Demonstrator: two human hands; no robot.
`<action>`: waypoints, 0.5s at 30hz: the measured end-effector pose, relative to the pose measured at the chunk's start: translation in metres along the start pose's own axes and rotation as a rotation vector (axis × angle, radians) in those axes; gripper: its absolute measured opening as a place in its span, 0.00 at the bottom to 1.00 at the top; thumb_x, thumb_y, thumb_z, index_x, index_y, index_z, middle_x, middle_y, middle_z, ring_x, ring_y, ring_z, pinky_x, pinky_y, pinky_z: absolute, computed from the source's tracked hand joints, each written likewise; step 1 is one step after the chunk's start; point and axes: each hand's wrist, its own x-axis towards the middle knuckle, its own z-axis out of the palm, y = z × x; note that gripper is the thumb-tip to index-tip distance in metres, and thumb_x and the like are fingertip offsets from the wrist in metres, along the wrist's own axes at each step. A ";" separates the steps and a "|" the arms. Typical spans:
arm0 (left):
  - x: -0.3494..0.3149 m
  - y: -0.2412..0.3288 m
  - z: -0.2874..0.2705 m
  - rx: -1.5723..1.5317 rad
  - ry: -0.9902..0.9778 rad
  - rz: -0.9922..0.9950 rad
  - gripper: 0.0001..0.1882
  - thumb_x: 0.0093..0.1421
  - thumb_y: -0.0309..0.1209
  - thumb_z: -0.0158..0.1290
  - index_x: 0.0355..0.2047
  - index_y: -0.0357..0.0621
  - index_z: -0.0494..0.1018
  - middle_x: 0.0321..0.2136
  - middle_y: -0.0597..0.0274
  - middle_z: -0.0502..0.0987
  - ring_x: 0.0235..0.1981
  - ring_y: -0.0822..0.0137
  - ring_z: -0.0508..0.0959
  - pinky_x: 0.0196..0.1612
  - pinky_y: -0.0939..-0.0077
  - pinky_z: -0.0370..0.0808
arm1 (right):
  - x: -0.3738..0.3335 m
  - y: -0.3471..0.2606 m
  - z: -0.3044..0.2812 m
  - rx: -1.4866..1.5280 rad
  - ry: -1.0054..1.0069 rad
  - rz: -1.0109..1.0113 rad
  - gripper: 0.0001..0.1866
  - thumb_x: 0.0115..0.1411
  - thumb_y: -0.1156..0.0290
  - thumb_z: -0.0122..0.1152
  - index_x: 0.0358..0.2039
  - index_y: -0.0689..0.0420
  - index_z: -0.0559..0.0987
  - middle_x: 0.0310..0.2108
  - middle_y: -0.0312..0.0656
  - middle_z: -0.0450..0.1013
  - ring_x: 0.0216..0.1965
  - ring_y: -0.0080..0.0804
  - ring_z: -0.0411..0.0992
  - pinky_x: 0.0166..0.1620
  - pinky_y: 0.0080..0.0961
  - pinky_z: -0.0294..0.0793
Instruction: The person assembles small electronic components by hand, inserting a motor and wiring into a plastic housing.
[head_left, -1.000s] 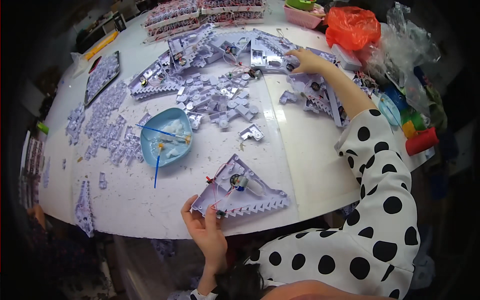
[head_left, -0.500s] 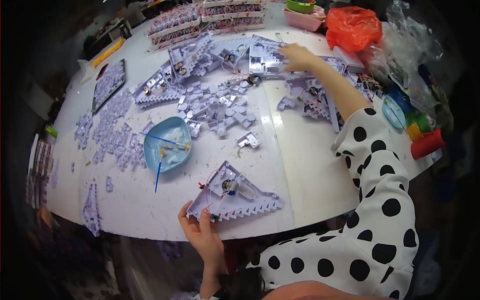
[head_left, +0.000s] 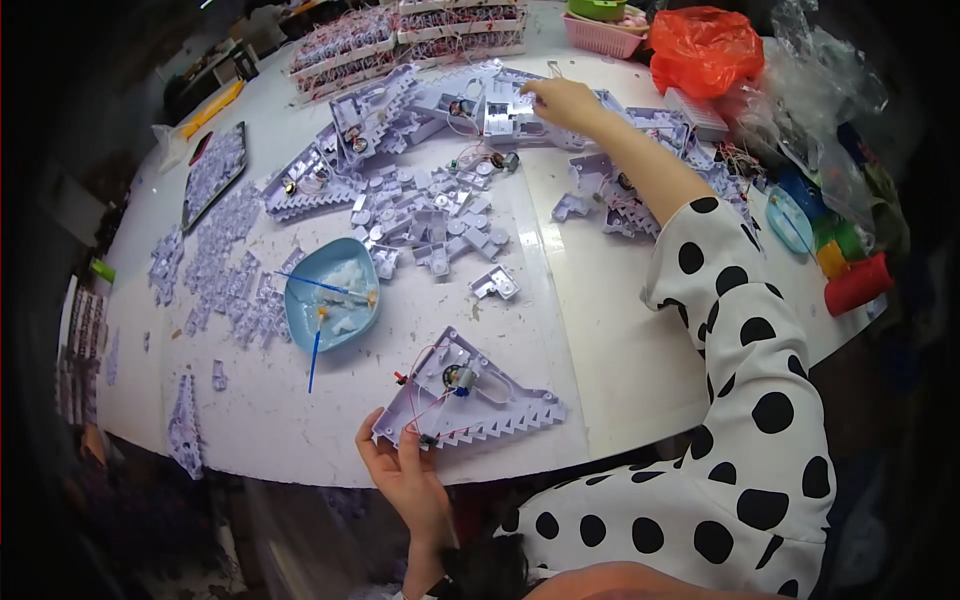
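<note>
Fingers (head_left: 409,452) of the left hand (head_left: 415,492) pinch the left corner of a triangular lilac housing (head_left: 485,411) at the counter's (head_left: 260,425) near edge; the right hand (head_left: 568,106) is over a farther housing (head_left: 497,120) — whether gripping, I cannot tell. Between them sits a loose part (head_left: 495,284) — a heap of pieces (head_left: 433,222) and blue bowl (head_left: 300,312) crowd its left.

Right fingers (head_left: 533,90) farther left along lavender housing (head_left: 497,120)

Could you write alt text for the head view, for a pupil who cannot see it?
A person's left hand holds the corner of a purple plastic triangle on a white table; the right hand reaches over similar parts. Nearby stands a blue bowl with two sticks.
</note>
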 end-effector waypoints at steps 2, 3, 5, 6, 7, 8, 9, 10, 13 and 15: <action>0.000 0.001 -0.001 -0.010 -0.004 -0.008 0.21 0.67 0.19 0.51 0.59 0.40 0.61 0.47 0.59 0.72 0.44 0.70 0.76 0.45 0.75 0.76 | 0.014 0.023 0.005 -0.125 0.242 -0.026 0.22 0.59 0.65 0.59 0.56 0.41 0.78 0.50 0.45 0.78 0.56 0.44 0.72 0.54 0.42 0.75; 0.001 0.001 -0.001 -0.017 -0.004 -0.009 0.22 0.67 0.19 0.51 0.59 0.40 0.61 0.47 0.59 0.72 0.45 0.70 0.76 0.46 0.75 0.76 | 0.026 0.029 0.002 -0.146 0.149 0.065 0.27 0.57 0.59 0.62 0.59 0.40 0.76 0.54 0.46 0.76 0.59 0.45 0.70 0.58 0.41 0.73; 0.000 0.001 -0.001 -0.009 0.009 -0.022 0.22 0.67 0.18 0.50 0.59 0.40 0.61 0.47 0.59 0.72 0.45 0.70 0.75 0.46 0.75 0.76 | 0.036 0.037 0.008 -0.063 0.026 0.108 0.32 0.54 0.55 0.63 0.61 0.41 0.75 0.56 0.47 0.75 0.59 0.46 0.70 0.60 0.41 0.71; 0.001 0.001 -0.002 0.000 0.019 -0.037 0.22 0.67 0.18 0.50 0.60 0.40 0.60 0.47 0.59 0.71 0.45 0.70 0.75 0.46 0.75 0.76 | 0.045 0.046 0.017 0.020 -0.099 0.156 0.36 0.51 0.51 0.65 0.63 0.42 0.73 0.57 0.48 0.74 0.60 0.47 0.69 0.62 0.42 0.69; 0.001 0.000 0.003 -0.019 -0.005 -0.034 0.22 0.67 0.18 0.50 0.60 0.40 0.60 0.47 0.59 0.71 0.45 0.70 0.75 0.46 0.75 0.76 | 0.058 0.078 0.017 0.098 -0.154 0.076 0.50 0.47 0.38 0.67 0.68 0.46 0.67 0.62 0.51 0.70 0.65 0.52 0.64 0.67 0.45 0.63; 0.000 0.000 0.002 -0.019 -0.002 -0.036 0.22 0.67 0.18 0.50 0.60 0.40 0.60 0.47 0.59 0.71 0.45 0.70 0.75 0.47 0.75 0.75 | 0.063 0.077 0.030 0.097 -0.149 0.070 0.50 0.47 0.38 0.67 0.68 0.46 0.67 0.62 0.51 0.70 0.65 0.52 0.64 0.67 0.45 0.63; 0.001 -0.001 0.003 -0.021 -0.002 -0.037 0.22 0.67 0.18 0.50 0.60 0.40 0.60 0.47 0.59 0.71 0.46 0.70 0.75 0.47 0.75 0.75 | 0.066 0.077 0.038 0.209 -0.136 -0.013 0.55 0.45 0.33 0.66 0.70 0.47 0.64 0.64 0.53 0.66 0.67 0.53 0.61 0.67 0.48 0.61; 0.000 -0.001 -0.004 -0.012 0.018 -0.025 0.22 0.67 0.18 0.50 0.60 0.40 0.60 0.47 0.59 0.71 0.46 0.70 0.75 0.47 0.75 0.75 | 0.065 0.051 0.044 0.338 -0.134 -0.114 0.60 0.43 0.28 0.65 0.72 0.48 0.60 0.67 0.55 0.62 0.68 0.55 0.58 0.68 0.50 0.60; 0.000 -0.005 -0.011 0.031 -0.009 -0.006 0.22 0.67 0.18 0.50 0.60 0.40 0.60 0.48 0.58 0.71 0.47 0.70 0.74 0.49 0.75 0.74 | 0.049 0.021 0.032 0.164 -0.169 -0.016 0.69 0.39 0.25 0.69 0.73 0.53 0.54 0.68 0.65 0.56 0.69 0.59 0.56 0.69 0.43 0.58; -0.001 -0.003 -0.007 0.016 -0.013 -0.016 0.22 0.67 0.17 0.49 0.60 0.39 0.60 0.48 0.58 0.71 0.48 0.70 0.74 0.51 0.75 0.73 | 0.039 0.017 0.020 0.243 -0.153 0.019 0.72 0.33 0.29 0.75 0.73 0.52 0.54 0.63 0.69 0.59 0.67 0.63 0.57 0.67 0.45 0.60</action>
